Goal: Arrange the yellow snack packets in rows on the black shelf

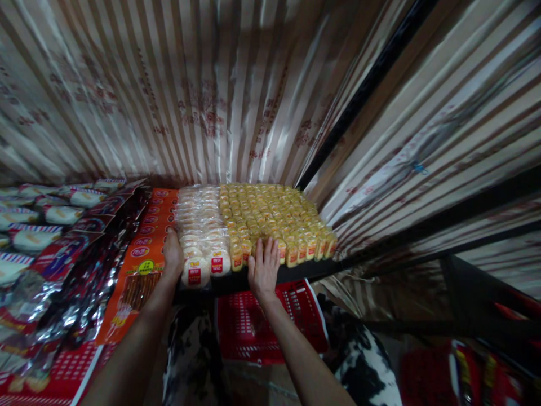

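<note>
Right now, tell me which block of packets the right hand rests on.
The right hand rests on the yellow packets, not the white round packets beside them.

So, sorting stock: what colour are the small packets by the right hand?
Yellow packets, red labels, head view.

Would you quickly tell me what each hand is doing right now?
Left hand: resting against the pale wrapped buns, grip hidden, cannot tell.
Right hand: open, fingers spread on the yellow packets.
</note>
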